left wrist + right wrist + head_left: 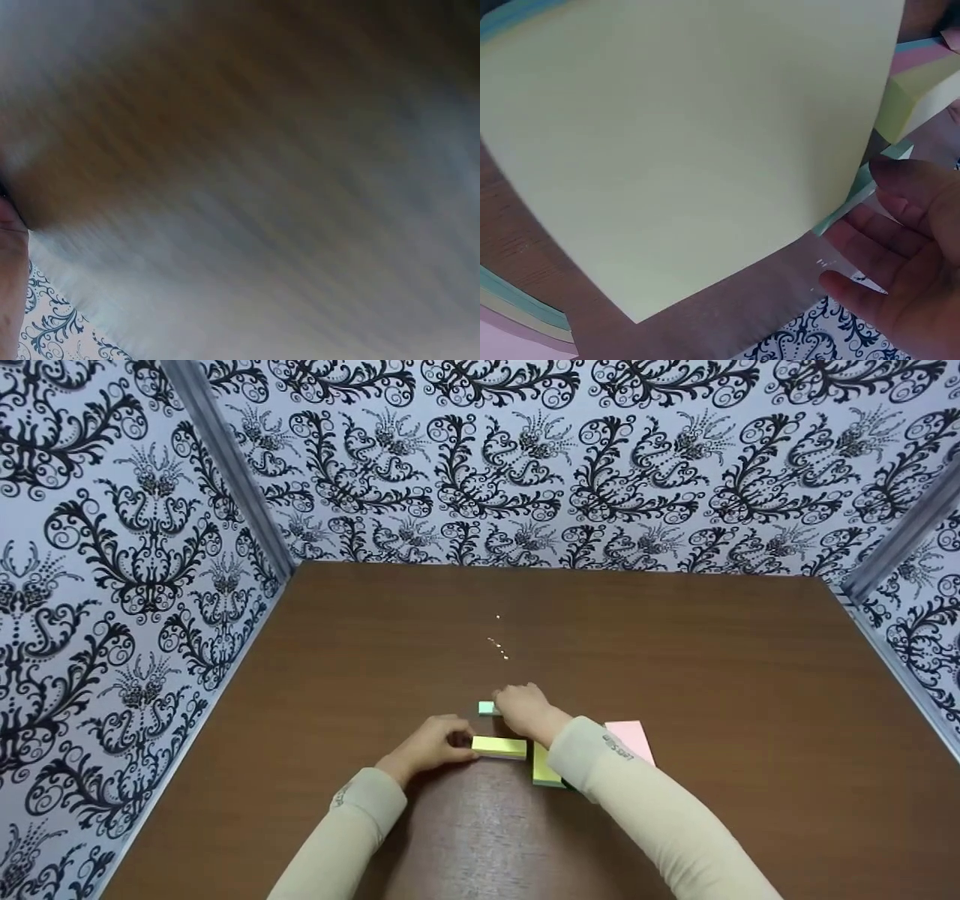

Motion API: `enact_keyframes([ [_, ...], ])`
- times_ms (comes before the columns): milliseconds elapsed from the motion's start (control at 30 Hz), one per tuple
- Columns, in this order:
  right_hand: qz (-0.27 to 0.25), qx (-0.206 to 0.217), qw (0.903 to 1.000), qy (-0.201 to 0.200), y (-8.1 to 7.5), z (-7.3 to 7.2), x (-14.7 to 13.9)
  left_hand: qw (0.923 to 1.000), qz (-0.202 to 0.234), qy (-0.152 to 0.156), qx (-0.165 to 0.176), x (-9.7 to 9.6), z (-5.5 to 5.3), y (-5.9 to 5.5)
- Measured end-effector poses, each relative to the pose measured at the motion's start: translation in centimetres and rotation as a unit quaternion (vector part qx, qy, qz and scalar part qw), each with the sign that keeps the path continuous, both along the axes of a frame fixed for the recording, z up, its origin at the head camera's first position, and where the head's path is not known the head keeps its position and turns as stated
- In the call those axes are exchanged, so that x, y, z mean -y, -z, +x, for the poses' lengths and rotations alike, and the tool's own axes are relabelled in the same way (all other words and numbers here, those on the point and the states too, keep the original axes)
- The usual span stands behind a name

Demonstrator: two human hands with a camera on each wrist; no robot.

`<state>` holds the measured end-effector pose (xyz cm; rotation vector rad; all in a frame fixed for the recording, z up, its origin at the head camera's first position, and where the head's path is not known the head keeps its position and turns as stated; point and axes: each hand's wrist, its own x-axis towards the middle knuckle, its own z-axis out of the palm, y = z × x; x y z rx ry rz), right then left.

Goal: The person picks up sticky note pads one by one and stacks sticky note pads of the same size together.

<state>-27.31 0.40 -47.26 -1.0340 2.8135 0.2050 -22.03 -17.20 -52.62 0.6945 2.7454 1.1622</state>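
My left hand [435, 744] pinches the left end of a narrow yellow-topped sticky-note block [499, 747] between thumb and fingers. Farther up the table, my right hand [523, 710] holds a small mint-green sticky-note block [486, 708], partly hidden by that hand. In the right wrist view the green block [861, 189] lies between the thumb and fingers. Under the right forearm sits a larger yellow sticky-note pad [546, 769], partly covered by the sleeve. Close up, this yellow pad [697, 150] fills much of the right wrist view. Blurred surfaces fill most of the left wrist view.
A pink pad [630, 739] lies right of the yellow pad, partly behind the right sleeve; layered coloured edges show below its pink face [517, 341]. The brown table [337, 660] is bounded by patterned walls [525, 472] at the back and sides.
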Motion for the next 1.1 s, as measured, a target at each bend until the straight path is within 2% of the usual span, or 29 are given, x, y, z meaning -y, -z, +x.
enact_keyframes([
  [233, 0.015, -0.066, 0.9973, -0.029, 1.1, -0.2, 0.0, 0.9999, 0.006, 0.005, -0.009, 0.0, 0.0, 0.1],
  [333, 0.001, -0.071, 0.9969, -0.033, 1.3, -0.2, -0.3, 0.9999, 0.007, 0.009, -0.012, 0.0, 0.1, 0.1],
  [533, -0.067, -0.053, 0.9953, -0.047, 0.6, 0.1, -0.7, 0.9998, 0.003, 0.010, -0.014, -0.1, -0.1, 0.3],
  [633, -0.108, -0.035, 0.9913, -0.066, 0.0, 0.5, -0.9, 0.9998, 0.001, 0.011, -0.019, 0.0, -0.2, 0.5],
  [767, -0.134, 0.001, 0.9881, -0.076, -0.9, 1.3, -1.1, 0.9995, 0.008, 0.016, -0.025, 0.1, -0.3, 0.6],
  [900, -0.128, 0.018, 0.9877, -0.088, -1.6, 2.1, -1.3, 0.9996, 0.008, 0.014, -0.022, 0.2, -0.2, 0.5],
  [1100, -0.086, 0.051, 0.9915, -0.083, -2.0, 3.2, -1.3, 0.9999, 0.003, 0.010, -0.007, 0.2, -0.1, 0.2],
])
